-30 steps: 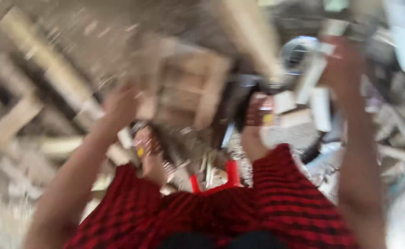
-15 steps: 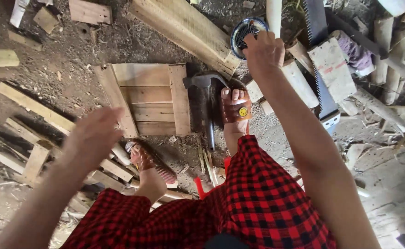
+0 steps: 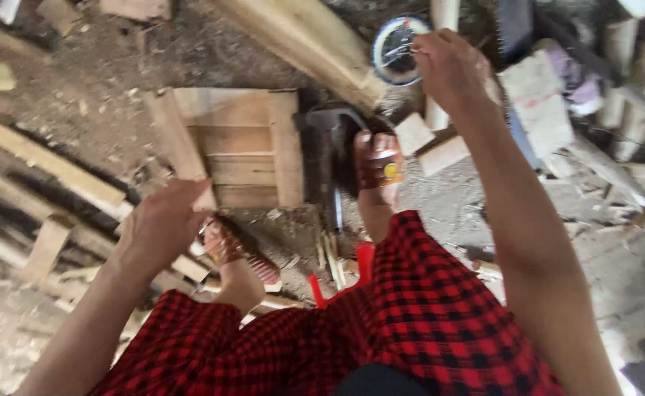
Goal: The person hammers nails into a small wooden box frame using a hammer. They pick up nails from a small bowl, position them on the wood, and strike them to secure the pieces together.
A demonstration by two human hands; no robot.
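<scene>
The right hand (image 3: 447,70) is reaching far out over the dirt floor (image 3: 80,110), its fingers curling down at the rim of a small round tin (image 3: 396,50) (blue-rimmed, with thin metal bits inside, too small to tell apart). Whether the fingers are pinching anything from the tin I cannot tell, since the back of the hand is covering them. The tin is sitting near the far edge of the floor, just beside the end of a thick pale timber beam (image 3: 308,44) that is running diagonally toward it.

The left hand (image 3: 165,227) is hovering nearer, loosely open with fingers curved and holding nothing, its fingertips just over the near left corner of a small slatted wooden frame (image 3: 238,143). That frame is lying flat in the middle of the floor. Touching its right side a dark hammer-like tool (image 3: 330,143) is lying, and a sandalled right foot (image 3: 377,172) is resting just beside that.

The left foot (image 3: 238,257) is showing below the left hand. A red checked cloth (image 3: 410,315) is covering the person's legs. Offcut wooden sticks (image 3: 51,165) are lying scattered along the left edge, and pale blocks (image 3: 539,106) are lying to the right of the reaching arm.
</scene>
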